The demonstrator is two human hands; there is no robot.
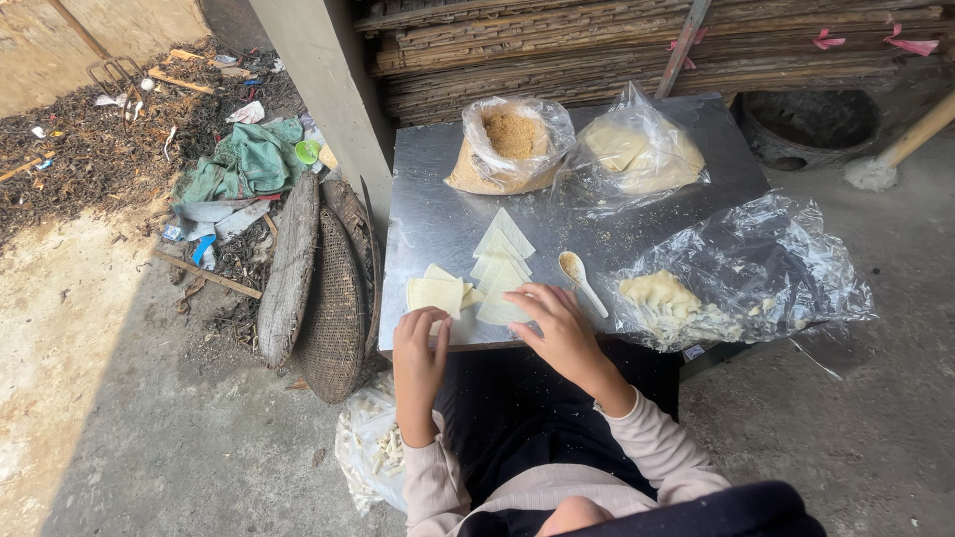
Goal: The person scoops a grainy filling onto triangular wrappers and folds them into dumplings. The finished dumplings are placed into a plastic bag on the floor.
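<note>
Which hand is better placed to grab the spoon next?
Right hand, probably: it rests on the wrapper row, directly beside the spoon. Left hand sits at the wrapper stack, farther away.

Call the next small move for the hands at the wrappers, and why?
Probably lift one wrapper clear of the wrappers. The right hand rests fingers-down on the near end of that fanned row, the left hand is at the edge of the stack, and neither holds anything. The spoon lies free on the table, so filling likely waits on a wrapper in hand.
</note>
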